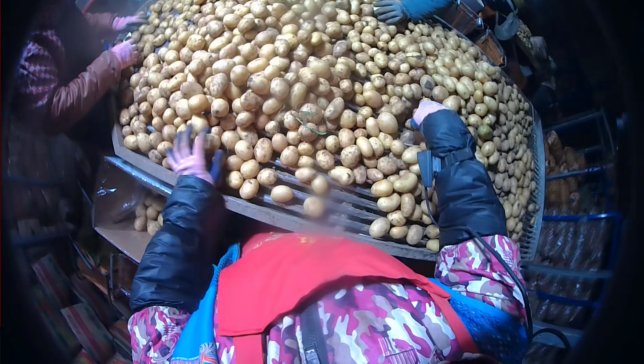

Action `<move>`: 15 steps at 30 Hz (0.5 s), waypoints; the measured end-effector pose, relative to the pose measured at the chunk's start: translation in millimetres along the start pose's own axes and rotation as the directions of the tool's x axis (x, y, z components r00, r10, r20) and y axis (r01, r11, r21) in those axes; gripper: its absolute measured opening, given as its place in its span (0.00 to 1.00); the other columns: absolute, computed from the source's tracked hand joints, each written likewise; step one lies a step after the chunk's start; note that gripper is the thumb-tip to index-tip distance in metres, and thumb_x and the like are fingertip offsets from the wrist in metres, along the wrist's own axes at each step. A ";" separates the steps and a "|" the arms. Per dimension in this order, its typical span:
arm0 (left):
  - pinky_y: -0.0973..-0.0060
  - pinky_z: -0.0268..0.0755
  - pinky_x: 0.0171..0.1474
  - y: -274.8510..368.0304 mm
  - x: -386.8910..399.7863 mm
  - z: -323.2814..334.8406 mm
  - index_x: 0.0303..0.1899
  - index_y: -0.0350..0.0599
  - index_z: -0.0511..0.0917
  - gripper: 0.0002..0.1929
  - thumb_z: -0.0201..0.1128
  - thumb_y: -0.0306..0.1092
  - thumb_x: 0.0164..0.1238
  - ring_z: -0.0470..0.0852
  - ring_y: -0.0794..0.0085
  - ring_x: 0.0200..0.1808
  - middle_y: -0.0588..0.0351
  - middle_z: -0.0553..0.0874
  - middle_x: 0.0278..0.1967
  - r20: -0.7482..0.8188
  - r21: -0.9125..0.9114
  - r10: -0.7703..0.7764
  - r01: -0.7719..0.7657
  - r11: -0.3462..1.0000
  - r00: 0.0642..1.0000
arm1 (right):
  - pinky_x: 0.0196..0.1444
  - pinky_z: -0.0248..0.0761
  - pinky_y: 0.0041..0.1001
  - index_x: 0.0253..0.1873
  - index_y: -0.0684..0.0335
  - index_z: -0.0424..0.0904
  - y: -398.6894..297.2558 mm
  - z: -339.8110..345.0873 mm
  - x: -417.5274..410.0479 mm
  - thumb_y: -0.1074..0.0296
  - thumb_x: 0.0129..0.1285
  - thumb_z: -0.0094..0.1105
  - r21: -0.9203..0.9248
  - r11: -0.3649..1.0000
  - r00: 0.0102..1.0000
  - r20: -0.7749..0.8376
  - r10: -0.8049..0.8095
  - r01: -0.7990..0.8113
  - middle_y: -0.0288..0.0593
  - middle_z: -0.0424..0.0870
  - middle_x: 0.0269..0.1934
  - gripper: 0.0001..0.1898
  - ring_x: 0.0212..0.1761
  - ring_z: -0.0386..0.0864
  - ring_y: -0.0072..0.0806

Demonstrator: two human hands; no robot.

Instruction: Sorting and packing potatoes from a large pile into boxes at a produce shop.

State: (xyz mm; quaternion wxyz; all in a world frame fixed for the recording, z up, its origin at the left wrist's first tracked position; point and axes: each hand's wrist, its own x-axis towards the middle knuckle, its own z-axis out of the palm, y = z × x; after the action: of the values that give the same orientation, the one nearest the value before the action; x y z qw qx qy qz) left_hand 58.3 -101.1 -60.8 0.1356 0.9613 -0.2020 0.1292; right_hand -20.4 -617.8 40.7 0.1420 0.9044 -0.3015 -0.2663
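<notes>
A broad heap of potatoes [271,82] covers a slatted sorting table [302,198] before me. My left hand [191,157], in a pink glove with dark fingers, rests among the potatoes by the near left edge. Its fingers are spread and grip nothing. On the right, my right hand [426,111] reaches into the heap in a similar glove. The cuff hides most of it, so whether it holds a potato is unclear. Bare metal slats show between the hands, with a few loose potatoes [282,193] on them. A thin green leaf [309,123] lies on the heap.
At the left, a person's gloved hands [125,53] touch the potatoes. Another person's grey-gloved hand [390,11] lies on the far side. A cardboard box [123,213] holding potatoes stands below the left edge. Blue-framed racks [578,217] with bags are at the right.
</notes>
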 end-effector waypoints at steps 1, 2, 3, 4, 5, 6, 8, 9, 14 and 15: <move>0.49 0.58 0.71 13.1 4.8 -4.7 0.67 0.62 0.74 0.33 0.71 0.43 0.57 0.68 0.50 0.70 0.47 0.71 0.69 -0.018 -0.019 0.132 -0.133 0.991 0.991 | 0.63 0.75 0.40 0.55 0.64 0.85 0.1 0.9 -7.8 0.56 0.56 0.66 0.010 1.000 1.000 0.001 0.010 -0.010 0.56 0.84 0.57 0.24 0.59 0.83 0.46; 0.50 0.61 0.69 30.2 15.3 -5.7 0.67 0.60 0.74 0.32 0.70 0.41 0.58 0.70 0.49 0.68 0.47 0.72 0.68 -0.015 -0.122 0.323 -0.323 0.939 0.946 | 0.63 0.75 0.39 0.55 0.65 0.85 0.4 1.9 -15.4 0.57 0.57 0.65 0.047 0.999 0.999 0.043 0.002 -0.004 0.56 0.84 0.58 0.24 0.60 0.82 0.46; 0.51 0.63 0.68 51.6 28.7 -4.3 0.66 0.59 0.74 0.30 0.68 0.39 0.59 0.72 0.49 0.65 0.46 0.74 0.66 -0.027 -0.228 0.493 -0.485 0.844 0.870 | 0.63 0.75 0.39 0.56 0.66 0.84 1.0 1.3 -20.9 0.58 0.58 0.63 0.079 0.997 0.998 0.059 0.000 -0.005 0.55 0.83 0.58 0.24 0.61 0.82 0.46; 0.52 0.66 0.66 76.9 40.5 -2.5 0.66 0.59 0.74 0.30 0.66 0.37 0.60 0.74 0.48 0.63 0.46 0.74 0.66 0.045 -0.243 0.520 -0.495 0.834 0.853 | 0.64 0.74 0.39 0.56 0.65 0.84 1.3 2.7 -26.9 0.60 0.59 0.61 0.091 0.996 0.999 0.031 -0.022 0.019 0.55 0.83 0.58 0.22 0.61 0.82 0.45; 0.53 0.68 0.64 100.4 54.8 -0.4 0.67 0.58 0.73 0.30 0.65 0.34 0.60 0.76 0.48 0.61 0.46 0.74 0.66 0.080 -0.267 0.554 -0.518 0.813 0.829 | 0.64 0.74 0.39 0.55 0.64 0.85 -0.3 3.2 -30.0 0.62 0.59 0.59 0.077 0.997 1.000 0.016 -0.021 0.019 0.54 0.84 0.57 0.20 0.61 0.82 0.45; 0.54 0.70 0.63 118.9 68.4 0.4 0.67 0.58 0.72 0.30 0.64 0.32 0.60 0.76 0.49 0.61 0.45 0.75 0.65 0.159 -0.225 0.563 -0.526 0.820 0.811 | 0.64 0.74 0.39 0.54 0.64 0.86 2.1 1.6 -30.6 0.61 0.59 0.60 0.052 0.997 0.998 0.021 -0.056 0.054 0.55 0.84 0.57 0.20 0.61 0.82 0.45; 0.55 0.72 0.62 147.3 92.2 5.8 0.68 0.59 0.70 0.32 0.63 0.29 0.59 0.76 0.50 0.62 0.46 0.76 0.62 0.528 -0.166 0.468 -0.455 0.875 0.709 | 0.64 0.74 0.38 0.54 0.63 0.86 4.5 2.4 -27.9 0.59 0.58 0.61 0.021 0.998 0.996 0.063 -0.059 0.058 0.54 0.84 0.57 0.21 0.61 0.82 0.44; 0.56 0.75 0.58 152.9 99.6 7.2 0.63 0.55 0.74 0.27 0.63 0.30 0.60 0.79 0.49 0.59 0.46 0.78 0.56 0.502 -0.120 0.481 -0.492 0.862 0.719 | 0.64 0.74 0.38 0.53 0.62 0.86 6.4 4.4 -25.5 0.58 0.57 0.63 0.090 0.996 0.999 0.020 -0.027 0.025 0.54 0.84 0.57 0.21 0.61 0.82 0.44; 0.60 0.78 0.47 115.8 77.2 -11.5 0.46 0.47 0.82 0.13 0.64 0.24 0.59 0.84 0.47 0.44 0.47 0.83 0.42 0.141 -0.476 0.449 -0.337 0.812 0.882 | 0.64 0.74 0.38 0.57 0.61 0.85 5.0 17.0 0.5 0.56 0.62 0.61 -0.031 0.999 0.999 0.027 -0.027 0.027 0.52 0.83 0.59 0.22 0.62 0.81 0.43; 0.61 0.79 0.45 106.3 61.2 -19.7 0.46 0.47 0.83 0.13 0.63 0.23 0.58 0.85 0.48 0.42 0.48 0.84 0.40 0.027 -0.545 0.452 -0.366 0.754 0.892 | 0.64 0.74 0.38 0.57 0.61 0.85 3.0 18.8 5.1 0.57 0.63 0.60 -0.071 0.997 0.999 0.019 -0.027 0.028 0.52 0.83 0.59 0.21 0.62 0.81 0.43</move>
State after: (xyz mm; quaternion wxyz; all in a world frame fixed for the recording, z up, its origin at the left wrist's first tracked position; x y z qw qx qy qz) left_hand 63.7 -210.2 -1.8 0.3455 0.8258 -0.4452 0.0194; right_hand -29.0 -625.1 24.6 0.1679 0.9004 -0.2805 -0.2869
